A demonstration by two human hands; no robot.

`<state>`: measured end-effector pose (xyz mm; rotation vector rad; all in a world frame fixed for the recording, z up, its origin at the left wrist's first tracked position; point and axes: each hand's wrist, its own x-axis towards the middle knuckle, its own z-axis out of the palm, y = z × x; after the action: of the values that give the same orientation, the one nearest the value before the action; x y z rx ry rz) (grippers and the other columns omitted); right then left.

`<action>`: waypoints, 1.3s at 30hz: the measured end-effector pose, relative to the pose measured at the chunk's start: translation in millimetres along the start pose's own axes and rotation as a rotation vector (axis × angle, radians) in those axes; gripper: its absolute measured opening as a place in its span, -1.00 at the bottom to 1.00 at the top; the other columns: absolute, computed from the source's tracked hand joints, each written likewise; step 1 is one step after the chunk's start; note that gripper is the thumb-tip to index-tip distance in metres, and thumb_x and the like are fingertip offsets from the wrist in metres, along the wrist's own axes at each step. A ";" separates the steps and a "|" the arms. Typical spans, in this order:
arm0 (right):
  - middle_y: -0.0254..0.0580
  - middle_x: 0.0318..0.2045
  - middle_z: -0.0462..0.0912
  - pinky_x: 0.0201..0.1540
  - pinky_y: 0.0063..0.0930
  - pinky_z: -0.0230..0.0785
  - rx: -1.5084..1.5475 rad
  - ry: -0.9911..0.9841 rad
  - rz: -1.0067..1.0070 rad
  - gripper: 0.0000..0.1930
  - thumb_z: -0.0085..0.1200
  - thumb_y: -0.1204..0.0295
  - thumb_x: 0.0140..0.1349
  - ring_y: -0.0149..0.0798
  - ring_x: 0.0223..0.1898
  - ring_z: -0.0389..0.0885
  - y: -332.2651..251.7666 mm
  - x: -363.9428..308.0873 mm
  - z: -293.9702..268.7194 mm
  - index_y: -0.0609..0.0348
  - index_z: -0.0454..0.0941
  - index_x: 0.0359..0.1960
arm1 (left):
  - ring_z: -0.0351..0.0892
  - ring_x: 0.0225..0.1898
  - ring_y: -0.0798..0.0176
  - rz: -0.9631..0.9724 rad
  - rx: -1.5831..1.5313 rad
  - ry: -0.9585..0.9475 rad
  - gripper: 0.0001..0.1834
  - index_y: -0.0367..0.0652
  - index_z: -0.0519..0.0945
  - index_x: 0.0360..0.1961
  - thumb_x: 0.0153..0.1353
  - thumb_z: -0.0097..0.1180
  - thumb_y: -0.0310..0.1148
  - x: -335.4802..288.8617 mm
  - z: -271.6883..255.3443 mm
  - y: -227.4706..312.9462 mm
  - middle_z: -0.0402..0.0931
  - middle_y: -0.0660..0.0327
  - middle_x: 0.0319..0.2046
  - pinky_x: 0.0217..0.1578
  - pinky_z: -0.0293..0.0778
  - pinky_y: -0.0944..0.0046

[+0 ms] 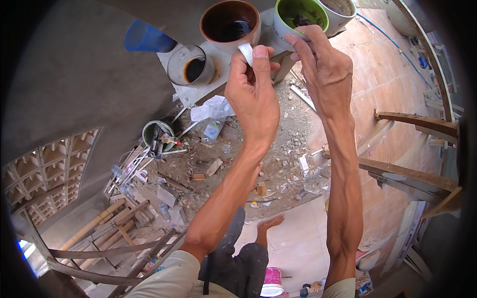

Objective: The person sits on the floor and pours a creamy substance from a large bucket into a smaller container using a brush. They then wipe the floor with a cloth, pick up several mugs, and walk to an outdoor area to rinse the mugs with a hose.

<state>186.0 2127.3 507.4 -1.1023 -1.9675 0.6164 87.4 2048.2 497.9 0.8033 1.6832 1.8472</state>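
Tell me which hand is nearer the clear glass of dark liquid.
Left: the left hand is just right of the glass, holding a brown-lined cup by its handle; the right hand is farther right, at the green cup.

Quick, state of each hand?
Left hand: closed, holding the brown-lined mug by its handle.
Right hand: at the green-lined cup; grip can't be told.

The tiled floor (372, 74) beyond the bench's (186, 94) right edge is bright, the wall (74, 74) by its left edge is dimmer, and fisheye bends the outer beams (417, 119).
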 end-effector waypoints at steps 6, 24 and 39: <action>-0.13 -0.34 0.79 -0.31 -0.39 0.58 0.206 -0.118 0.104 -0.81 0.26 0.57 0.34 -0.27 -0.33 0.80 -12.9 -38.7 -53.9 0.18 0.65 -0.04 | 0.63 -0.09 0.37 -0.018 -0.069 -0.153 -0.75 -0.25 0.61 0.06 0.45 0.21 -0.37 0.4 -11.3 -4.9 0.65 0.17 0.01 -0.16 0.49 0.36; -0.06 -0.20 0.70 -0.24 -0.19 0.53 0.093 -0.676 0.011 -0.53 0.38 0.67 0.00 -0.02 -0.26 0.69 -31.9 -96.1 -146.2 0.05 0.65 0.00 | 0.42 -0.25 0.46 -0.033 -0.177 -0.308 -0.71 -0.18 0.54 0.02 0.32 0.29 -0.58 -58.8 -51.8 -15.4 0.60 0.21 -0.11 -0.15 0.36 0.39; -0.19 -0.16 0.62 -0.18 -0.17 0.42 0.042 -1.011 -0.040 -0.60 0.33 0.42 0.20 -0.08 -0.23 0.58 -50.7 -119.6 -130.9 -0.03 0.61 0.10 | 0.70 -0.08 0.18 -0.104 0.216 -0.339 -0.75 -0.24 0.56 0.00 0.34 0.30 -0.52 -125.5 -147.8 -4.9 0.64 0.04 -0.10 -0.01 0.62 0.18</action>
<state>306.4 2003.4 571.8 -0.7616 -2.7678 1.3694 68.1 1856.7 473.9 1.0309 1.6827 1.3839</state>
